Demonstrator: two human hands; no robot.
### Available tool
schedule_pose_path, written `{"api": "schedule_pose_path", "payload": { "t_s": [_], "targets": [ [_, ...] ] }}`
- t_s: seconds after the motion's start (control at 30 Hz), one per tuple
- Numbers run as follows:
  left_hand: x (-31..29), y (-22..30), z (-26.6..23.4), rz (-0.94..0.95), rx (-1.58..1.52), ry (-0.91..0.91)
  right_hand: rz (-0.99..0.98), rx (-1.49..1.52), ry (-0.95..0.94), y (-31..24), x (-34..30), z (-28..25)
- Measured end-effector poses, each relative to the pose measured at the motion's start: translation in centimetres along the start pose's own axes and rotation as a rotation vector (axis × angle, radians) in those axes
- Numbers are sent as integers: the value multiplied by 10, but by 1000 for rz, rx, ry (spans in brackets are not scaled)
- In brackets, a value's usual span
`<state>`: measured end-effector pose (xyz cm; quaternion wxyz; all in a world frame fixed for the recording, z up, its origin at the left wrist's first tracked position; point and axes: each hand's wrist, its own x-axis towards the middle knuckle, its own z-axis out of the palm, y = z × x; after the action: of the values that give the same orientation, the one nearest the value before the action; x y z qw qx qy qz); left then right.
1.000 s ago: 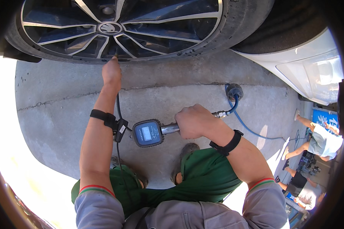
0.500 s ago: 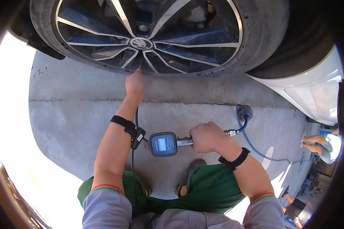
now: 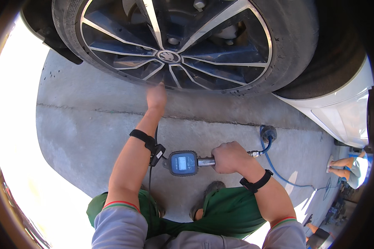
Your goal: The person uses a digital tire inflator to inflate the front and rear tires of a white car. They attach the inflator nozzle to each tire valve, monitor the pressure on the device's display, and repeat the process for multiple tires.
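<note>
My right hand [image 3: 230, 157] is wrapped round the metal handle of a digital tire inflator [image 3: 183, 163], its blue-faced gauge with a lit screen pointing up. At the low edge of a car wheel [image 3: 220, 64] with dark and silver spokes, my left hand [image 3: 156, 98] is closed, its fingertips by the rim between two spokes. Motion blurs it slightly, and what the fingers hold is hidden. A thin black hose [image 3: 150, 178] runs beside my left forearm. From the inflator's other end, a metal fitting [image 3: 254, 153] joins a blue air hose [image 3: 274, 164].
A dark round object [image 3: 268, 133] sits on the concrete by the blue hose. The car's white body [image 3: 340, 99] curves along the right. Another person [image 3: 353, 168] stands at the far right, with a second person's legs [image 3: 318, 232] lower down. Bright sunlight washes out the left.
The view has shifted, so the wheel, the inflator and both hands appear lower and further right. My left hand is blurrier but stays at the rim; my right hand keeps its grip.
</note>
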<state>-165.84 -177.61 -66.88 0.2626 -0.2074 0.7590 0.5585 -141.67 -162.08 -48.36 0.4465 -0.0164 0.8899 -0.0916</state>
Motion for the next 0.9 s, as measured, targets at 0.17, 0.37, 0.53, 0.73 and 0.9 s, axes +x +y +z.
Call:
{"api": "schedule_pose_path", "payload": {
  "t_s": [0.17,0.37,0.53,0.73,0.9],
  "targets": [
    [-9,5,1,-42,-44,5,-2,-36,-19,0,1,0],
    [5,-5,1,-19,15,-69,-17,-7,-15,-3,-1,-2],
    [15,-6,-1,0,-20,-30,-24,0,21,-2,-2,1],
    [-9,10,-7,-89,-86,-67,-69,21,83,1,-1,10],
    [-23,22,-10,-156,-262,-114,-60,46,36,1,-3,2]
  ]
}}
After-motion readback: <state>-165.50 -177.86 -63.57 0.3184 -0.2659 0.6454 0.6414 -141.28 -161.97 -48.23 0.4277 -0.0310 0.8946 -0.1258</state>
